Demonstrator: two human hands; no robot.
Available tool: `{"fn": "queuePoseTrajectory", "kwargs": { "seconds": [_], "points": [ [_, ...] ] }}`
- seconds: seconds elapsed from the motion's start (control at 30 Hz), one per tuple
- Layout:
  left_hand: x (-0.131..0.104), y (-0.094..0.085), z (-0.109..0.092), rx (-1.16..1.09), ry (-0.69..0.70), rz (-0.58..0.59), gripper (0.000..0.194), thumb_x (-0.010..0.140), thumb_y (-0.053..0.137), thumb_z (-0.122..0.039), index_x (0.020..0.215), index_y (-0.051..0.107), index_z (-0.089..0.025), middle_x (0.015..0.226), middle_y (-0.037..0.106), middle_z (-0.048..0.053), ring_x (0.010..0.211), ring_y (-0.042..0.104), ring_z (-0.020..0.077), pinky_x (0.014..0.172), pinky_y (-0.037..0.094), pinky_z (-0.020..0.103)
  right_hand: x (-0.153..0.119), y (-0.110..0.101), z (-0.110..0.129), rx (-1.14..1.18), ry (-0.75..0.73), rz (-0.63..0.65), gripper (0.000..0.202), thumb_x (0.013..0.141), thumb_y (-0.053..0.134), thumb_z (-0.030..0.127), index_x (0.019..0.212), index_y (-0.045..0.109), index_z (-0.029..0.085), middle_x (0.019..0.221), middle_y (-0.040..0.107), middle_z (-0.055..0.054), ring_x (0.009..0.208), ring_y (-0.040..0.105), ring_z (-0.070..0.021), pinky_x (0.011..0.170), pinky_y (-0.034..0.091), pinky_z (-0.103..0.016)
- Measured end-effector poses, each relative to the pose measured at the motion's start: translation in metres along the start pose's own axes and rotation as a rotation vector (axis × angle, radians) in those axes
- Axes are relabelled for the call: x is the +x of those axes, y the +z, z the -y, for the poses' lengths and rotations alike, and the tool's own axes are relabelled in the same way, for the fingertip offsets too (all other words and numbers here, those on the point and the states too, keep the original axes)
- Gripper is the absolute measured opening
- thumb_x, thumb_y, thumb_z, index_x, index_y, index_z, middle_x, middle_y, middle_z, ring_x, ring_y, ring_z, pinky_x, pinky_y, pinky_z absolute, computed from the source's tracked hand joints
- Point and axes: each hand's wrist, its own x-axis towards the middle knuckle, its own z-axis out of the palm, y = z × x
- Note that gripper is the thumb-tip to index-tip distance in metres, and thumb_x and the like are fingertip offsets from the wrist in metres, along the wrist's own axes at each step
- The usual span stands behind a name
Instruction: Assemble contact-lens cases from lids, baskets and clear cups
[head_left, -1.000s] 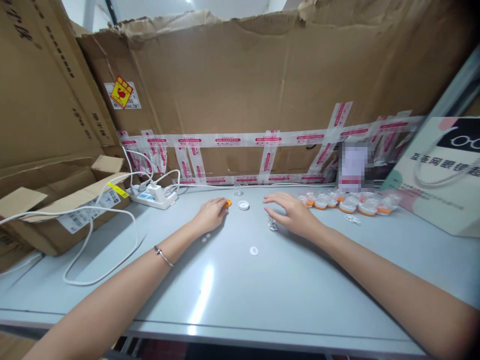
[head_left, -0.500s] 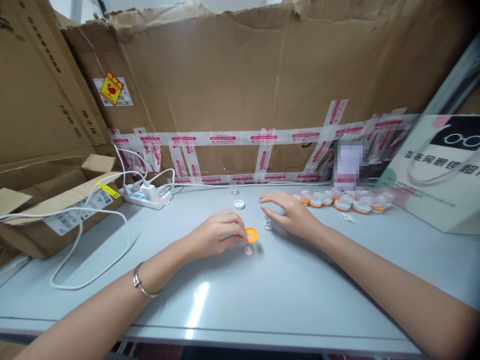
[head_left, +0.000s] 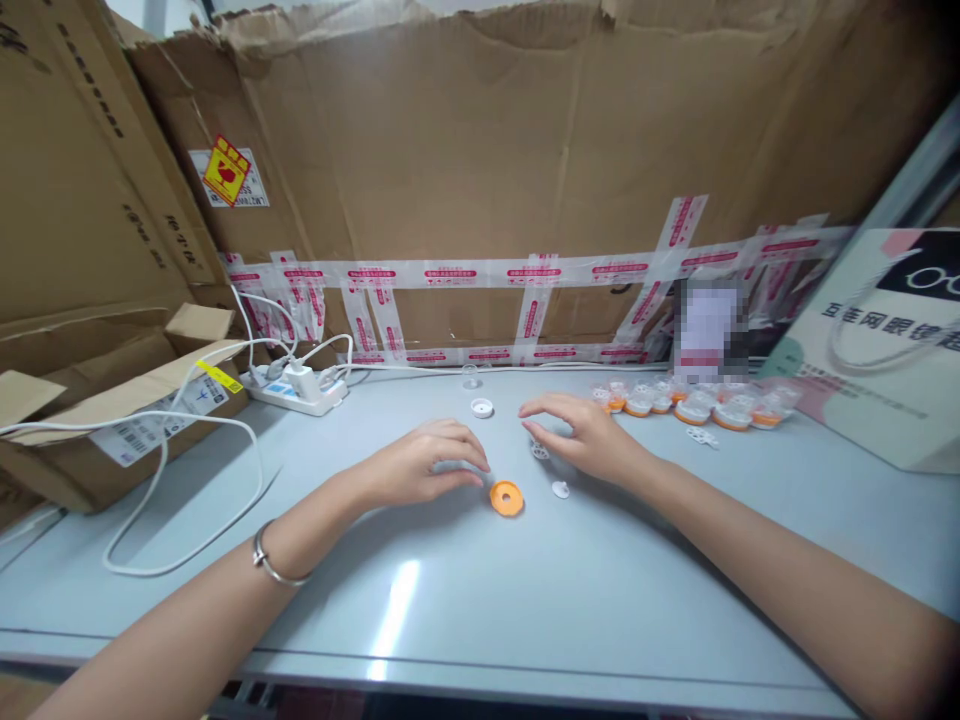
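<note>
My left hand (head_left: 431, 462) is open above the table, its fingers apart and just left of an orange ring-shaped piece (head_left: 495, 500) with a hole in its middle. The ring lies flat on the tabletop. To its right is a small white disc (head_left: 561, 490) with a little peg. My right hand (head_left: 581, 435) hovers with thumb and forefinger spread, holding nothing. Partly under its thumb sits a white perforated piece (head_left: 538, 451). Farther back stand a white round cap (head_left: 482, 408) and a small clear cup (head_left: 470, 377).
Several clear-topped orange and white containers (head_left: 694, 408) stand at the back right, near another white perforated piece (head_left: 702, 437) and a paper bag (head_left: 885, 360). On the left are a power strip (head_left: 300, 397), a looping white cable (head_left: 251, 450) and an open carton (head_left: 120, 400). A large cardboard box (head_left: 450, 150) walls the back.
My left hand has let go of the orange ring, which now rests on the table, and has drawn slightly left. The small white disc now appears farther right. My right hand stays nearly still.
</note>
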Motion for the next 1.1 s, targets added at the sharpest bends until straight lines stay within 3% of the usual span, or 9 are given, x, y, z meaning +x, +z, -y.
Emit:
{"fn": "queuePoseTrajectory", "kwargs": {
  "seconds": [0.07,0.17,0.23,0.3,0.47,0.63,0.87,1.1],
  "points": [
    [0.001,0.006,-0.003,-0.006,0.001,0.017,0.02,0.085,0.052,-0.025,0.102,0.061,-0.021,0.098,0.063,0.007,0.093,0.056,0.0166,0.085,0.042,0.031,0.001,-0.008,0.004,0.034,0.102,0.12,0.019,0.082,0.047,0.03,0.082,0.062,0.019,0.084,0.067,-0.005,0.08,0.06,-0.0183,0.073,0.046,-0.032],
    [0.004,0.018,-0.007,0.001,0.036,0.069,0.021,0.082,0.057,-0.028,0.101,0.062,-0.021,0.099,0.063,0.007,0.093,0.058,0.0161,0.085,0.041,0.029,0.0,-0.024,0.004,0.079,0.259,0.425,0.02,0.076,0.054,0.037,0.078,0.062,0.019,0.07,0.065,-0.001,0.063,0.058,-0.0156,0.057,0.044,-0.026],
    [0.004,0.024,-0.007,0.031,0.042,0.093,0.017,0.083,0.056,-0.027,0.097,0.063,-0.021,0.099,0.063,0.006,0.092,0.058,0.0158,0.083,0.041,0.028,-0.003,-0.033,0.002,0.119,0.3,0.627,0.022,0.068,0.062,0.037,0.083,0.062,0.021,0.068,0.064,0.001,0.059,0.057,-0.0145,0.049,0.041,-0.023],
    [0.004,0.028,-0.004,0.069,0.034,0.089,0.015,0.085,0.052,-0.024,0.095,0.063,-0.02,0.1,0.063,0.006,0.092,0.058,0.0155,0.082,0.041,0.027,-0.006,-0.035,0.001,0.134,0.296,0.741,0.024,0.063,0.067,0.033,0.084,0.062,0.023,0.068,0.063,0.002,0.058,0.057,-0.0137,0.046,0.039,-0.021],
    [0.001,0.023,0.004,0.242,0.025,0.092,0.019,0.088,0.043,-0.016,0.093,0.061,-0.019,0.091,0.065,0.004,0.086,0.058,0.015,0.081,0.039,0.028,-0.009,-0.008,0.013,0.224,0.267,0.67,0.012,0.069,0.059,0.026,0.08,0.06,0.02,0.068,0.058,0.002,0.061,0.054,-0.0121,0.052,0.041,-0.021],
    [-0.001,0.007,0.0,0.256,0.008,-0.053,0.019,0.089,0.041,-0.016,0.09,0.06,-0.017,0.088,0.064,0.005,0.085,0.057,0.015,0.078,0.04,0.028,-0.012,0.017,0.027,0.366,0.253,0.522,0.012,0.074,0.056,0.023,0.084,0.052,0.019,0.068,0.056,0.003,0.061,0.051,-0.0111,0.057,0.041,-0.023],
    [0.002,0.016,-0.001,0.318,0.094,0.011,0.024,0.088,0.039,-0.011,0.092,0.061,-0.019,0.092,0.067,0.004,0.087,0.058,0.0142,0.08,0.038,0.028,-0.012,0.019,0.024,0.65,0.372,0.555,0.047,0.063,0.072,0.027,0.093,0.036,0.02,0.076,0.053,0.004,0.065,0.049,-0.0095,0.06,0.042,-0.023],
    [0.004,0.032,0.007,0.339,0.115,-0.015,0.02,0.088,0.045,-0.016,0.092,0.063,-0.021,0.096,0.067,0.001,0.087,0.058,0.0129,0.081,0.037,0.027,-0.01,0.015,0.022,0.592,0.375,0.564,0.046,0.064,0.07,0.033,0.094,0.037,0.021,0.077,0.052,0.004,0.07,0.051,-0.0112,0.062,0.043,-0.024]
  ]
}}
